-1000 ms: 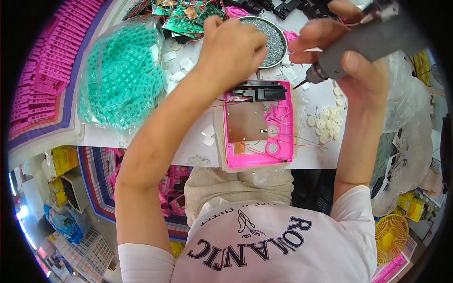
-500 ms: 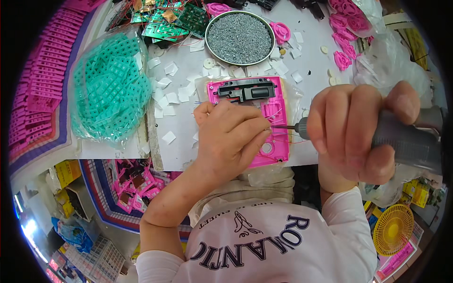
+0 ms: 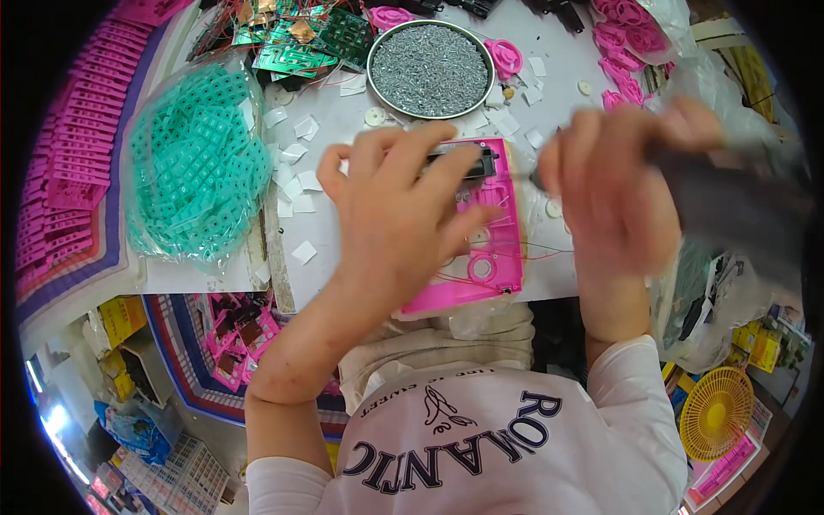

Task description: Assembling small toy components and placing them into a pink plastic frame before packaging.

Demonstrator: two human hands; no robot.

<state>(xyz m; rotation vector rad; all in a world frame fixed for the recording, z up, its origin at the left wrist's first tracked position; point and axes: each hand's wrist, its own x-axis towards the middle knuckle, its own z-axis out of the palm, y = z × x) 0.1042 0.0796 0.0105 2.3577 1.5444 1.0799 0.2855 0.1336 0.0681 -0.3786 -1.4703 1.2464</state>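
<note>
My left hand (image 3: 399, 202) hovers over a pink plastic casing (image 3: 506, 206), its fingers spread and nothing seen in them. Part of a black plastic piece (image 3: 482, 165) shows in the casing's far end, the rest hidden under my fingers. Thin wires cross the near part of the casing. My right hand (image 3: 614, 184), smeared by motion, is wrapped round a dark grey electric screwdriver (image 3: 730, 197). The tool's shaft points left towards the casing's right edge; its tip is too blurred to place exactly.
Beyond the casing stands a round metal tray of small screws (image 3: 431, 69). Green circuit boards (image 3: 296, 51) lie at far left, beside a bag of turquoise parts (image 3: 202, 163). White paper squares (image 3: 305, 251) are scattered about. Pink parts (image 3: 627, 47) sit far right; a basket (image 3: 184, 348) hangs below left.
My left hand has lifted and spread its fingers, shifting away from me. The screwdriver in my right hand has moved away from me too, off the spot beside my left fingertips.
</note>
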